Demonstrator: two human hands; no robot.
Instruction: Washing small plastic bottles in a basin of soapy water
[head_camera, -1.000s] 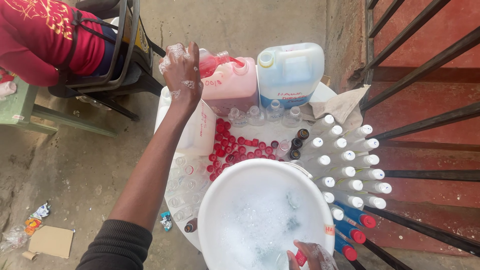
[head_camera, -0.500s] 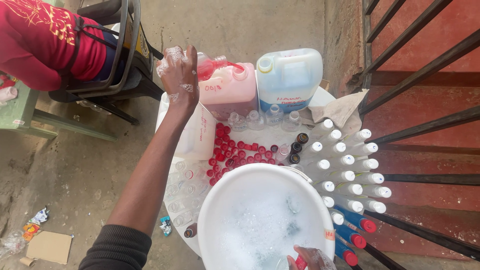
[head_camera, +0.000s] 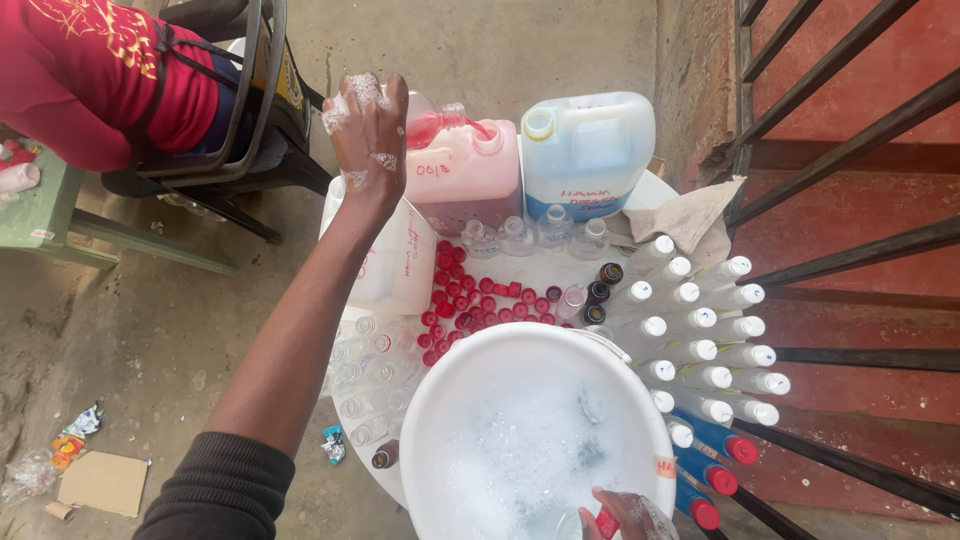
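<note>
A white basin (head_camera: 520, 400) of sudsy water fills the near middle of the round table (head_camera: 655, 195), right of the outstretched left forearm. The right hand (head_camera: 625, 515) sits at the basin's near rim, wet with foam, fingers curled on a small clear bottle with a red cap (head_camera: 607, 522); most of that hand is cut off by the frame edge.

Beyond the basin, just right of the left hand (head_camera: 368, 130), stand a pink jug (head_camera: 465, 175) and a bluish-white jug (head_camera: 588, 150), side by side. A white jug (head_camera: 395, 260) lies directly under the left wrist.

The left hand is soapy, held high over the far left of the table, fingers closed around a small bottle (head_camera: 435, 122) tipped sideways, with red liquid in it, its mouth toward the pink jug's opening.

Right of both hands, rows of white-capped bottles (head_camera: 705, 320) lie along the table's right edge, with red-capped blue ones (head_camera: 715, 455) nearest the right hand. A beige cloth (head_camera: 690, 215) lies by the bluish jug.

Between the left arm and the basin lies a scatter of red caps (head_camera: 465, 295); empty clear bottles (head_camera: 365, 370) lie under the forearm.

Left of the left hand, a person in red (head_camera: 90, 80) sits on a chair (head_camera: 250, 110).
</note>
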